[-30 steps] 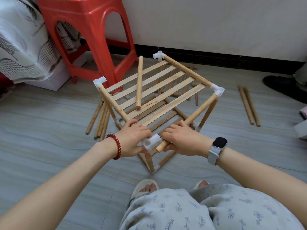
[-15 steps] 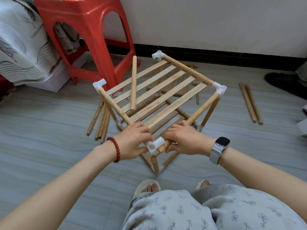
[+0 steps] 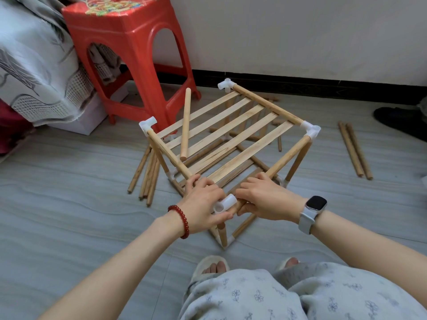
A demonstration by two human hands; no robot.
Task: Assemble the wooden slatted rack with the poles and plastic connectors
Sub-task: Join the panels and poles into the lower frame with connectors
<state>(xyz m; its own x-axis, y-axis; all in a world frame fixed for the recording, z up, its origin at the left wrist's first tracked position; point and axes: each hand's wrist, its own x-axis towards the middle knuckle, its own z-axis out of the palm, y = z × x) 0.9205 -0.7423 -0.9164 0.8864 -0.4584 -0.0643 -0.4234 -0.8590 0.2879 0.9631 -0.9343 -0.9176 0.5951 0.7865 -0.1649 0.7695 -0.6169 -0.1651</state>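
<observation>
Rack [image 3: 227, 132] stands on the floor [image 3: 69, 215], red stool [image 3: 129, 56] just behind. Left hand [image 3: 203, 204] grips the near corner connector [image 3: 225, 204]; right hand [image 3: 265, 199] clamps its pole [image 3: 286, 158]. Spare poles [image 3: 354, 148] lie right.

Two hands, left [image 3: 203, 204] and right [image 3: 265, 199], meet at one rack [image 3: 231, 135]. Its top shelf carries five slats [image 3: 221, 125] and four white corner connectors [image 3: 225, 204], with one loose pole [image 3: 185, 125] lying across. Two spare poles [image 3: 354, 150] lie right; one red stool [image 3: 131, 54] stands behind.
</observation>
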